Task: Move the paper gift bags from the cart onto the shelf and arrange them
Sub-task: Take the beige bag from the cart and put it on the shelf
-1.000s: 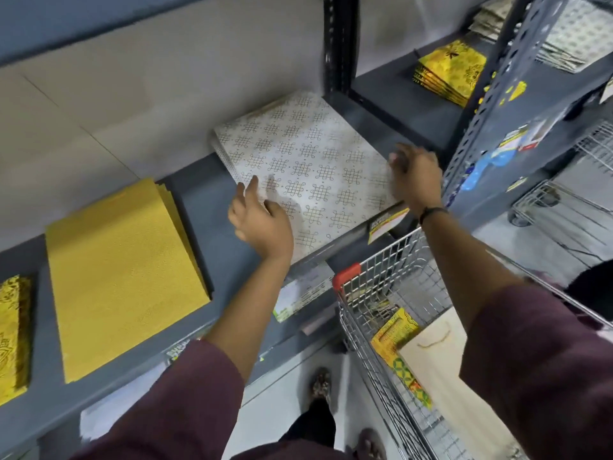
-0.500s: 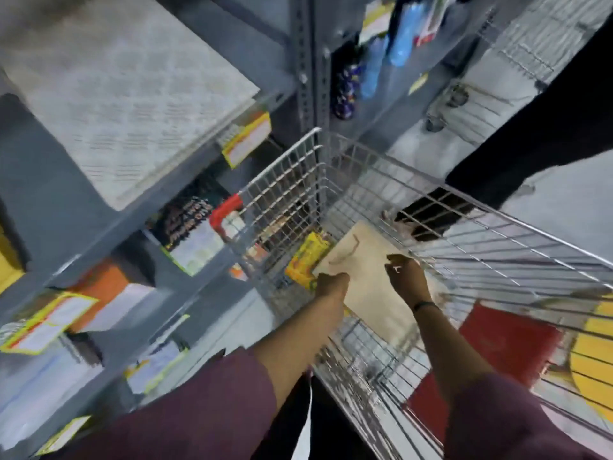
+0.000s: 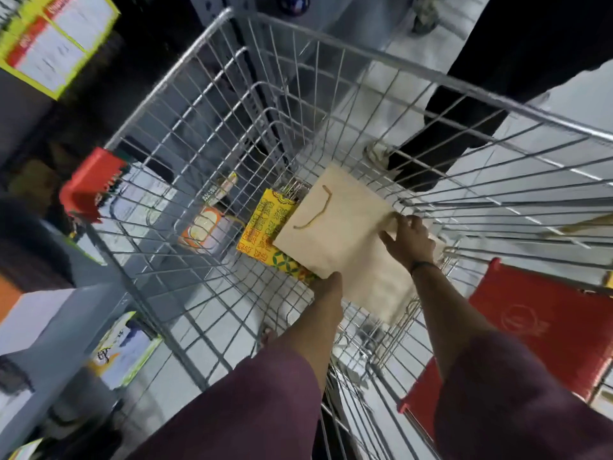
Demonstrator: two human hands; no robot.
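Two bare hands reach down into the silver wire shopping cart (image 3: 212, 134). A flat beige paper gift bag with a twine handle (image 3: 338, 227) lies in the cart's basket, overlapping a yellow patterned paper gift bag (image 3: 265, 227) beside it on the left. The right hand (image 3: 409, 240) has its fingers (image 3: 403, 222) clamped on the beige bag's right edge. The left hand (image 3: 328, 287) touches the bag's near corner; its fingers are hidden beneath the paper, so their state cannot be told. Maroon sleeves (image 3: 252, 410) cover both upper arms.
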